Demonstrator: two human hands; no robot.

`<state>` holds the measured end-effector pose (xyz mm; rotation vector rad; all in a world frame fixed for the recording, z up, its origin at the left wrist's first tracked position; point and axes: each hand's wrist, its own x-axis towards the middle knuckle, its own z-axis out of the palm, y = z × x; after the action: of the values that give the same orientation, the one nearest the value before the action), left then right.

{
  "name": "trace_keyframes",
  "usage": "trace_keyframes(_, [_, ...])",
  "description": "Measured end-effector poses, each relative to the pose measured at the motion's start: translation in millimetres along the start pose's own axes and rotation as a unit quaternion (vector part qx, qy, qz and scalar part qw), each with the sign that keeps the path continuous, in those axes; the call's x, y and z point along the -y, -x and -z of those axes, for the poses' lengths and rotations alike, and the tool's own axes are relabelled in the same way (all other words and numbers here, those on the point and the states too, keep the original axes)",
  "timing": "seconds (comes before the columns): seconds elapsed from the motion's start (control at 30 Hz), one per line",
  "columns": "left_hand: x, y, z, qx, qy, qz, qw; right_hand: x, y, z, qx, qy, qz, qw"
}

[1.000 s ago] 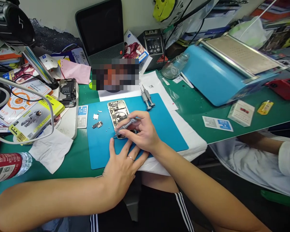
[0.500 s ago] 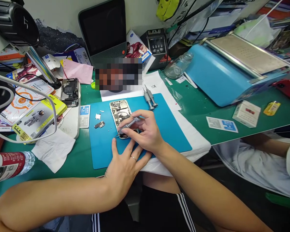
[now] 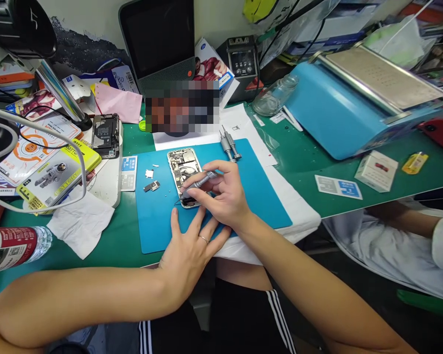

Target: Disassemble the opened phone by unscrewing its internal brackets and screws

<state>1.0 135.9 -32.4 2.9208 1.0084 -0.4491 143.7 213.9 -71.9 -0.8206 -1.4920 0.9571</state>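
An opened phone point(image 3: 180, 162) with bare inner parts lies on the blue mat point(image 3: 258, 196). Over its lower end my right hand point(image 3: 225, 194) grips a grey screwdriver point(image 3: 203, 180), held slanted with its tip toward the phone's lower left edge. My left hand point(image 3: 188, 241) lies on the mat just below the phone, fingers spread, a ring on one finger. Left of the phone are a small dark part point(image 3: 151, 186), a silver metal plate point(image 3: 149, 173) and tiny loose pieces. Two more grey screwdrivers point(image 3: 229, 145) lie at the mat's upper edge.
A second opened phone point(image 3: 105, 136) and a yellow battery box point(image 3: 59, 177) sit at the left, near a crumpled tissue point(image 3: 83, 223) and a bottle point(image 3: 18, 250). To the right are a blue machine point(image 3: 328, 115), a glass jar point(image 3: 275, 96) and a small white box point(image 3: 376, 170). Another person's arm point(image 3: 406, 219) shows at far right.
The screwdriver in my right hand has tilted a little lower, its handle end swinging right. My left hand stays flat in its place. The whole view has shifted slightly.
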Motion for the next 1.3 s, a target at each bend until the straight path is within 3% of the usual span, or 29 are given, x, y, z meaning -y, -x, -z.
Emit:
trace_keyframes(0.23, [0.1, -0.3, -5.2, -0.036, 0.007, 0.003, 0.999, -0.9, 1.3, 1.1, 0.036, -0.002, -0.008, 0.999])
trace_keyframes(0.6, [3.6, -4.3, -17.7, -0.127, -0.008, -0.033, 0.991, 0.3, -0.9, -0.7, 0.014, -0.025, -0.058, 0.998])
trace_keyframes(0.83, [5.5, -6.2, -16.5, -0.111, 0.049, -0.012, 0.993, 2.4, -2.4, -0.3, 0.026, -0.024, -0.071, 0.997])
trace_keyframes(1.3, [4.9, -5.8, -10.9, -0.081, 0.049, -0.008, 0.995, 1.4, -1.7, 0.3, 0.017, -0.027, -0.076, 0.997])
